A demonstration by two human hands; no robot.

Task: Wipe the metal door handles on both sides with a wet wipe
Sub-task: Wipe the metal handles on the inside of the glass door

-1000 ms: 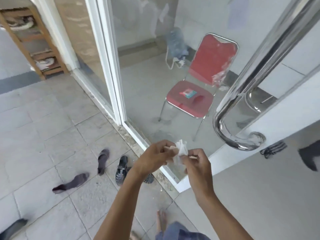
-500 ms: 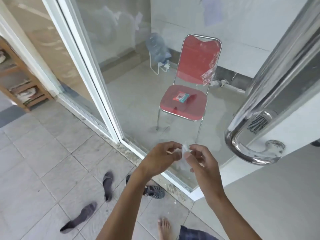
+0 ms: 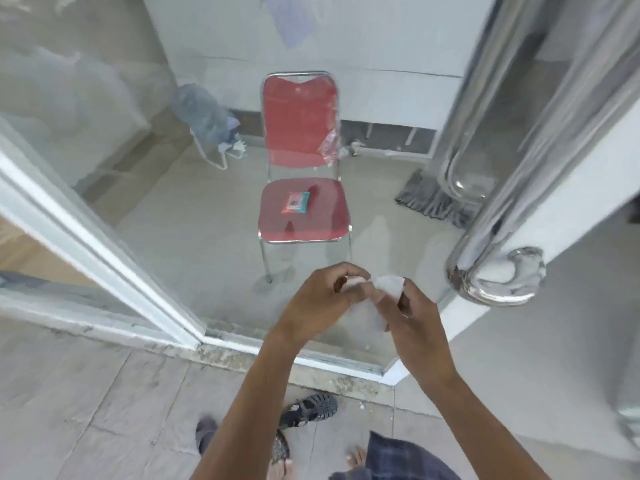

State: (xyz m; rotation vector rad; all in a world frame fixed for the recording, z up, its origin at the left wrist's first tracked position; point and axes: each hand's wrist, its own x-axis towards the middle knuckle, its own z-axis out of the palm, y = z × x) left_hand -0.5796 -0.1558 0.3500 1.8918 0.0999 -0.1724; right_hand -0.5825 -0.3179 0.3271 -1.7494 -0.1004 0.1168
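Both hands on the wipe, handle untouched

The left hand [image 3: 322, 299] and right hand [image 3: 412, 317] meet low in the middle of the view, in front of the glass door [image 3: 207, 220]. Between them they hold a white wipe [image 3: 388, 285]: fingers of both hands are curled and pinch it, the left at its left end, the right at its right edge, with the crumpled sheet bunched between the fingertips. Part of the wipe hangs down behind the right hand.

The near handle [image 3: 498, 271], a polished metal tube, curves into its round mount on the white door frame just right of the hands, near but not touching them. A second handle [image 3: 464, 188] shows through the glass on the far side.

Behind the glass stands a red chair [image 3: 301, 209] with a small wipe pack [image 3: 296, 202] on its seat. A dark sandal [image 3: 308, 410] lies on the tiled floor below the arms, and bare toes [image 3: 356, 459] show at the bottom edge
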